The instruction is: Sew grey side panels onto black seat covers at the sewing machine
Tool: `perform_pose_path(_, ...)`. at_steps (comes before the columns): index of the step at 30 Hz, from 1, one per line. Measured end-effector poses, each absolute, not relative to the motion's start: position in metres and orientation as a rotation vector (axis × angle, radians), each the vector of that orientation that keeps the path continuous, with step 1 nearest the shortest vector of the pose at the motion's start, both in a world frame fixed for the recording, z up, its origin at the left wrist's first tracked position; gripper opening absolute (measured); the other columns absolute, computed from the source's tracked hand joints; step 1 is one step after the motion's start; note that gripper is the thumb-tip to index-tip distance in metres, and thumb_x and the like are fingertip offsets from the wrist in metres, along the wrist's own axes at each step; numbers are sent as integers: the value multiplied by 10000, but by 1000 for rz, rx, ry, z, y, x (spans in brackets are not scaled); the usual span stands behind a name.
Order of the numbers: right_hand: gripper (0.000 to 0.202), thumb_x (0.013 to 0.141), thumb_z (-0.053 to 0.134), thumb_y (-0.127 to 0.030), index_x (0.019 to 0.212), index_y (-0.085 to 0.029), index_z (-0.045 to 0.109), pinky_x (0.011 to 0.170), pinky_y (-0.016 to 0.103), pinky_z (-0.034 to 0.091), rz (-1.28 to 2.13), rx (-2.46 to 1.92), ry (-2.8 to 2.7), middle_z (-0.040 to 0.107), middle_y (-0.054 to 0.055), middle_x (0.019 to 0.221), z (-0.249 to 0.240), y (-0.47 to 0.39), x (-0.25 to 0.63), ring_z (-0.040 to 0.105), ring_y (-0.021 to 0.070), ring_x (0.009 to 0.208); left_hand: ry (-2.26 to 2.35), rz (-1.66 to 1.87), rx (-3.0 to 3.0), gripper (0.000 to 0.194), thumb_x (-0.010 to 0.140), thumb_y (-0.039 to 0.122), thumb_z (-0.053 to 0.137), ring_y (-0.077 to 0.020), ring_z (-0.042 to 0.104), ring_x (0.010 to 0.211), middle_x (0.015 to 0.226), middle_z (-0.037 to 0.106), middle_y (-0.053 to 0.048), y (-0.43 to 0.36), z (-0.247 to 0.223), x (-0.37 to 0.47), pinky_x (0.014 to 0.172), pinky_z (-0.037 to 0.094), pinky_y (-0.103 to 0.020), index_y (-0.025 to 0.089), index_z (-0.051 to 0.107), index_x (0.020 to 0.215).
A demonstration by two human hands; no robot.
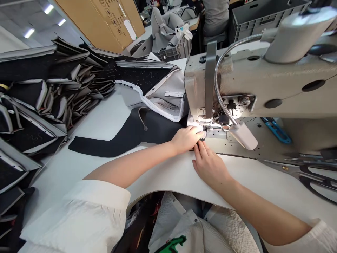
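Note:
A black fabric piece (158,127) lies on the white table, its narrow strip reaching left and its other end under the head of a sewing machine (221,88). My left hand (187,138) is closed on the piece's right end, right by the lit needle area. My right hand (210,165) touches the fabric's near edge with outstretched fingertips; its thumb is apart from them. The tips of both hands nearly meet, and the fabric beneath them is mostly hidden. A small drop-shaped opening with a grey edge shows in the fabric.
Stacked black-and-grey sewn pieces (79,80) fill the left side. A white-edged panel (163,95) lies behind the fabric. Blue thread snips (276,130) rest on the machine bed, and black-handled scissors (302,172) lie right. Behind are a cardboard box (102,21), grey crates (258,21) and a seated person (216,15).

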State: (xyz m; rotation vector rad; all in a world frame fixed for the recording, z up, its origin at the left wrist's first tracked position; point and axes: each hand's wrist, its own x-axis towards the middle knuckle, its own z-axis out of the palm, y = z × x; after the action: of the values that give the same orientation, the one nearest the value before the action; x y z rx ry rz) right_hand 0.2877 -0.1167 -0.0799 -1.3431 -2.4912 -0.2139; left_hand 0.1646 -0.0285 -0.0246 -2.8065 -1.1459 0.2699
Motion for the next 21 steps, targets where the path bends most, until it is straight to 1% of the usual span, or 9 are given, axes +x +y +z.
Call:
perform_pose_path(2,482,871,506,-255,1237,57,520,962,413,463,-226,-1346,-2473,521,282,1267,-79,-115,289,497,333,1198,-1057,250,-2872,288,946,286,368,-210,525,988,1048,589,-79,-30,-20,149,777,430,-299,211,615,1072)
perform_pose_path(5,422,873,487,-222,1213,18,553,923,385,487,-248,-1347,-2425,569,250,1221,-78,-116,290,545,304,1140,-879,246,-2994,344,935,345,409,-217,472,1136,1201,555,-97,-30,-6,105,988,352,-374,227,552,1225)
perform_pose_path(9,367,873,463,-180,1195,-41,570,899,405,489,-284,-1303,-2384,595,221,1176,-77,-117,290,567,295,1092,-1175,192,-2910,507,831,226,534,-225,331,1307,1410,412,-109,-25,13,26,1099,236,-409,206,462,1332)
perform_pose_path(11,369,874,457,-169,1216,-68,552,909,440,474,-297,-1265,-2342,574,218,1195,-77,-118,289,543,309,1117,-1439,187,-2803,580,753,93,528,-217,358,1290,1403,426,-108,-24,16,-3,1084,271,-386,191,475,1322)
perform_pose_path(12,375,875,453,-164,1232,-83,538,927,465,455,-295,-1221,-2321,557,213,1217,-76,-119,288,519,316,1144,-1554,203,-2755,569,721,49,515,-210,407,1247,1342,492,-105,-24,14,-12,1056,312,-360,179,524,1275)
perform_pose_path(14,385,874,439,-138,1251,-113,515,964,502,410,-269,-1060,-2305,537,195,1234,-74,-122,286,487,312,1169,-1734,239,-2661,441,697,21,496,-204,511,1104,1116,631,-95,-26,8,-18,963,393,-314,155,638,1092)
perform_pose_path(16,389,863,422,-91,1238,-139,514,958,495,399,-231,-836,-2335,563,162,1171,-71,-128,282,508,279,1118,-1837,243,-2568,289,716,39,480,-219,559,958,892,664,-95,-32,3,-14,840,445,-304,134,677,906)
perform_pose_path(18,364,847,409,-57,1171,-157,544,855,435,443,-197,-668,-2385,605,118,1030,-68,-135,277,557,233,966,-1907,227,-2493,241,735,52,455,-228,572,855,791,643,-100,-45,8,-7,735,453,-302,126,669,820)
perform_pose_path(21,216,838,439,-91,981,-157,586,659,331,455,-71,-668,-2520,604,56,811,-67,-138,263,557,182,742,-1893,176,-2471,270,754,44,406,-215,576,818,804,620,-94,-85,41,-1,697,441,-292,135,649,829)
